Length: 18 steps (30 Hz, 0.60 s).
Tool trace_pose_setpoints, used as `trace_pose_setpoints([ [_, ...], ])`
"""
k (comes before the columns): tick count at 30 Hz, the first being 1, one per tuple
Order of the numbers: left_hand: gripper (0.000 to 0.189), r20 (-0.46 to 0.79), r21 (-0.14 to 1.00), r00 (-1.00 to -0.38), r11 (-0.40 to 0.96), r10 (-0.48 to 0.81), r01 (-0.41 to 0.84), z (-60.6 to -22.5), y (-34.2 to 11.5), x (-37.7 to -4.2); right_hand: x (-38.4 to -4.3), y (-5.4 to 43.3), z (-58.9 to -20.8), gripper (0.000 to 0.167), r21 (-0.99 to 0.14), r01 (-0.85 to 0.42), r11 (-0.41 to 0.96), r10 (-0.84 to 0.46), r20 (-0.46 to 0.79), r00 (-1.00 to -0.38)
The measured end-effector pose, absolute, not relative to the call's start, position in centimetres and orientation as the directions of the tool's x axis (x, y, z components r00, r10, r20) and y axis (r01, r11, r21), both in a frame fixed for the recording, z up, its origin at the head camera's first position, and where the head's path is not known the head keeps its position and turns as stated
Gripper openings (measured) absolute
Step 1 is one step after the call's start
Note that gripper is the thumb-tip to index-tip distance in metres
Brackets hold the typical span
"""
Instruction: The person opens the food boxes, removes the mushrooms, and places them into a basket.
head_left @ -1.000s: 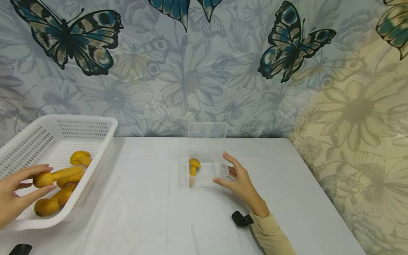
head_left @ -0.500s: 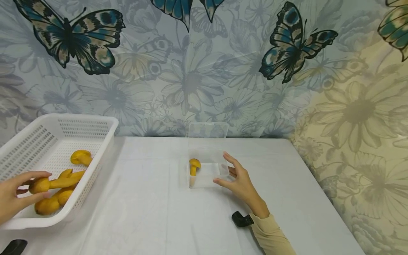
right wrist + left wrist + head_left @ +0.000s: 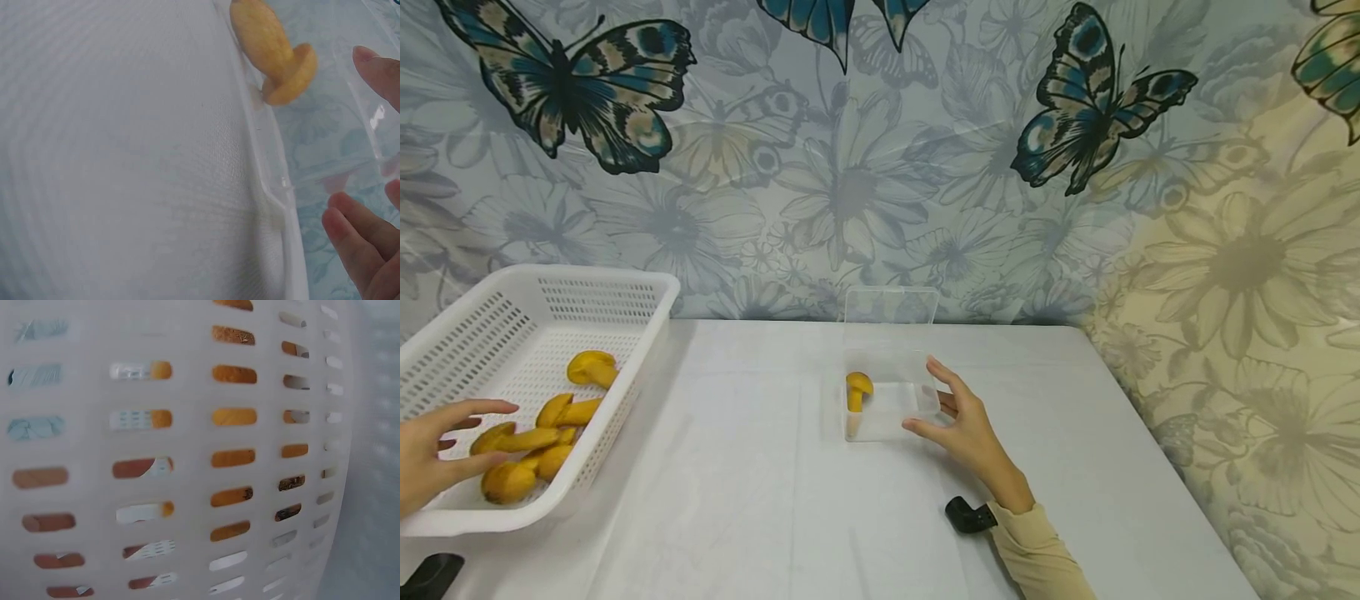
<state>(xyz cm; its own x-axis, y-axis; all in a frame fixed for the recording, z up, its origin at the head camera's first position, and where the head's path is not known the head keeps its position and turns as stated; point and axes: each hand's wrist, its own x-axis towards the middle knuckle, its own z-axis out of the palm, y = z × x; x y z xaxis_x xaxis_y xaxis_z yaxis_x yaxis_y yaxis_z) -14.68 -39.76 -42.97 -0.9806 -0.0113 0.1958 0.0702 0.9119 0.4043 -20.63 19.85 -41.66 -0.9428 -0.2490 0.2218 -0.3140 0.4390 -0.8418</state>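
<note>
In the head view, my left hand [image 3: 445, 446] is over the left side of a white perforated basket [image 3: 658, 333]. Its index finger and thumb are apart on either side of a yellow-brown mushroom [image 3: 531, 440], which lies in the basket. Several more mushrooms lie around it. My right hand [image 3: 962, 421] is at the right side of a clear plastic box [image 3: 887, 433], its thumb near the front and index finger near the back. One small mushroom [image 3: 857, 390] stands inside the box. In the left wrist view, the basket's slotted wall [image 3: 187, 444] mostly hides that hand.
The box's clear lid [image 3: 890, 306] stands raised at the back. A white cloth [image 3: 737, 483] covers the table. Behind it hangs a butterfly-patterned backdrop [image 3: 850, 192]. Black devices lie by each wrist, one near the right sleeve [image 3: 968, 516].
The mushroom between my left fingers has sunk lower and shifted left onto the others, and those fingers have come away from it. My right hand and the box stay put.
</note>
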Motion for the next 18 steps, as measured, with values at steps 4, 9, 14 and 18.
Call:
trace_pose_setpoints([
  [4, 0.06, 0.221, 0.417, -0.975, 0.904, -0.001, 0.093, -42.8, -39.4, -14.6, -20.7, 19.9, -41.6, 0.089, -0.836, -0.318, 0.448, -0.251, 0.224, -0.942],
  [9, 0.057, 0.24, 0.423, -0.971, 0.898, 0.018, 0.122, -42.1, -38.3, -14.3, -20.7, 19.9, -41.7, 0.089, -0.836, -0.317, 0.448, -0.251, 0.223, -0.942],
  [14, 0.057, 0.299, 0.396, -0.953, 0.904, 0.038, 0.161, -41.2, -36.8, -13.9, -20.8, 19.9, -41.9, 0.09, -0.841, -0.322, 0.435, -0.253, 0.229, -0.94],
  [18, 0.056, 0.338, 0.347, -0.94, 0.92, 0.056, 0.18, -39.8, -35.3, -13.5, -20.8, 19.9, -42.0, 0.089, -0.844, -0.329, 0.424, -0.255, 0.238, -0.937],
])
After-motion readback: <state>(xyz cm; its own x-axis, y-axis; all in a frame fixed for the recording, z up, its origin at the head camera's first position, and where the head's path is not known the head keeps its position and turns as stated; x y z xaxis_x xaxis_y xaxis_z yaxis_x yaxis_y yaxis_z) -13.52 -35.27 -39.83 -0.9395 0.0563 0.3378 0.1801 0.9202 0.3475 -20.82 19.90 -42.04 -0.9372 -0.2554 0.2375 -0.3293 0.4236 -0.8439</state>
